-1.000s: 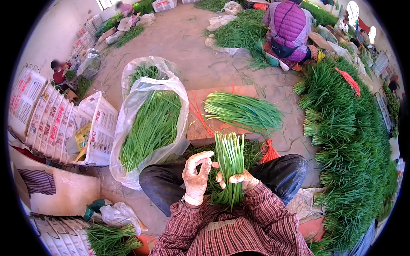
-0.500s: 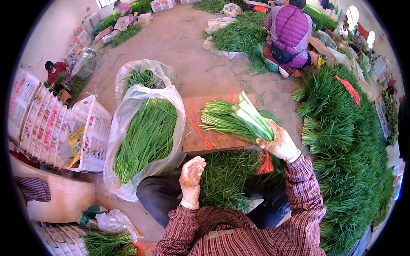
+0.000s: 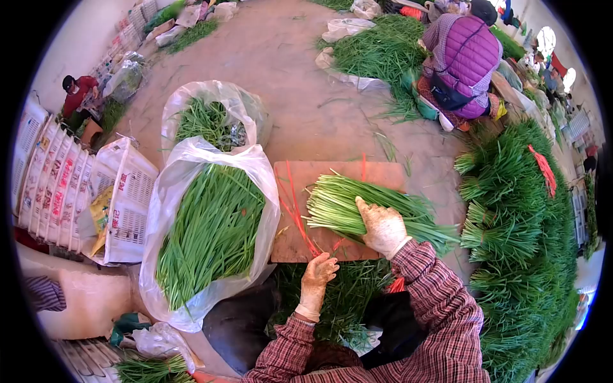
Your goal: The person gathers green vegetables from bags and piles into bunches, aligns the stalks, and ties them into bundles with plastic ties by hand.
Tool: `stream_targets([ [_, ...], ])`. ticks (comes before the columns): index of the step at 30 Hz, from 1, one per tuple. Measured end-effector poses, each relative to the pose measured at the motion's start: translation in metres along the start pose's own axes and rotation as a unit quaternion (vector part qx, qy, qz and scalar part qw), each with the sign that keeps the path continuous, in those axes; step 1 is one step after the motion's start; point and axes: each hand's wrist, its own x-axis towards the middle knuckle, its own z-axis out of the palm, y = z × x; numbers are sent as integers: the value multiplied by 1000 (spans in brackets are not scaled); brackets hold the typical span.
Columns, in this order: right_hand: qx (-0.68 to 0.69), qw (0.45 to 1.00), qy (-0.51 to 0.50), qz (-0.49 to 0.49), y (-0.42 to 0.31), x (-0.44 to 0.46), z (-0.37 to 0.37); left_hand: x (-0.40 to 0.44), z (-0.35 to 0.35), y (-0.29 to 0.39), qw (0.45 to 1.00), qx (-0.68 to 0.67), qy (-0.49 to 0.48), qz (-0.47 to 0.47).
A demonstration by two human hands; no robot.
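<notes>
A bunch of garlic chives [image 3: 338,203] lies across a reddish-brown board [image 3: 294,252], pale cut ends to the left and leaves to the right. My right hand [image 3: 384,231], in a soiled whitish glove, is closed over the middle of the bunch, its index finger stretched along the stalks. At the board's front edge is my left hand [image 3: 318,281], gloved too, with fingers loosely curved and a little apart. Its fingertips meet the lower end of a red tie strand [image 3: 299,220]; no grip on it shows. Loose greens [image 3: 345,293] lie below the board, between my knees.
Left of the board stands a clear plastic bag [image 3: 271,191] full of chives, with another bag [image 3: 255,105] behind it. Stacked white crates [image 3: 131,204] are farther left. Tied bunches [image 3: 511,230] line the right side. A person in a purple vest [image 3: 469,57] sits beyond.
My right hand has lowered the pale-stalked chives it held raised onto the bunch on the board. My left hand has moved forward and right to the red strand. The view has shifted slightly.
</notes>
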Motion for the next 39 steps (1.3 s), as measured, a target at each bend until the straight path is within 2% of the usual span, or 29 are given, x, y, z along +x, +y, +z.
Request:
stream_targets([
  [2,-93,995,-39,7,-4,21,7,21,6,1,1000,7,3,-18],
  [5,-71,994,-77,29,-1,37,29,54,7,-8,998,13,8,-60],
  [6,-108,983,-145,44,-5,42,27,65,9,-8,997,20,6,-77],
  [9,-102,985,-132,33,-2,39,32,86,12,-11,994,31,-1,-106],
  [11,-73,984,-159,43,2,40,27,94,10,-12,996,6,-19,-91],
  [13,-42,989,-134,38,3,39,23,98,17,-4,994,19,2,-106],
  [15,-14,988,-153,32,12,39,13,102,14,-2,989,28,2,-146],
  [17,63,991,-120,14,27,39,7,103,16,-1,988,44,11,-148],
  [18,74,988,-136,21,34,44,-4,104,15,-6,991,43,14,-124],
  [19,91,991,-98,26,41,46,-6,104,14,-8,994,42,15,-101],
  [22,147,989,-1,24,73,58,12,106,15,-3,992,62,21,-108],
  [25,115,993,3,32,100,77,28,107,15,8,989,84,25,-119],
  [28,144,989,-6,17,117,94,57,106,12,24,963,229,-10,-141],
  [32,211,974,-81,30,118,103,86,109,9,32,955,244,-36,-162],
  [35,179,974,-128,59,98,94,65,116,13,38,958,228,-34,-173],
  [36,193,977,-85,39,98,87,73,119,15,38,957,228,-23,-181],
  [39,182,979,-87,18,91,75,60,130,13,38,956,191,-27,-220],
])
